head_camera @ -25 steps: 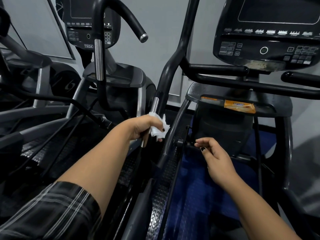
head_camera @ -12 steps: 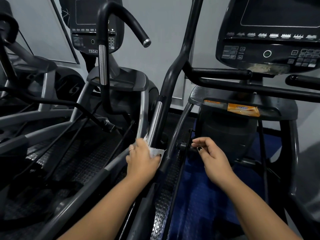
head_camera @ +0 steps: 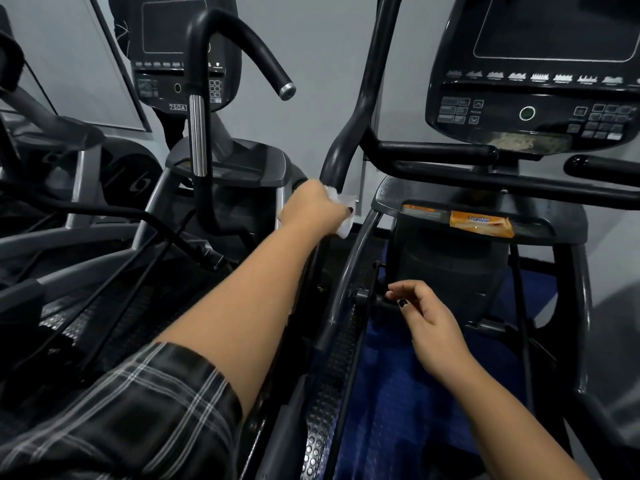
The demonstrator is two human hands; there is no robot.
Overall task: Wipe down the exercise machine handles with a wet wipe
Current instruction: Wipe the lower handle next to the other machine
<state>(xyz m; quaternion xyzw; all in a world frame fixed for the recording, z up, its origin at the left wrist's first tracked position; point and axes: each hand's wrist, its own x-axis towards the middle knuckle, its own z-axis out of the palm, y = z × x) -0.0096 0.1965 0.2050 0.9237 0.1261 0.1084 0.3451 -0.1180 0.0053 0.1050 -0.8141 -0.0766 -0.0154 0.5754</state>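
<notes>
Gym, packet [head_camera: 481, 226] in tray [head_camera: 389, 195], left hand [head_camera: 311, 211] gripping wipe [head_camera: 344, 228]

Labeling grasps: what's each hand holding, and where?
Left hand grips the wipe, bunched around the handle below its bend. Right hand holds nothing.

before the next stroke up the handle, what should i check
1. The wet wipe sits between the left hand and the handle: ok.
2. The left hand is curled round the handle: ok.
3. The handle above the hand is free of obstacles: ok.
4. The right hand holds nothing and is apart from the handle: ok.
5. The wipe is damp enough: cannot tell.
</notes>
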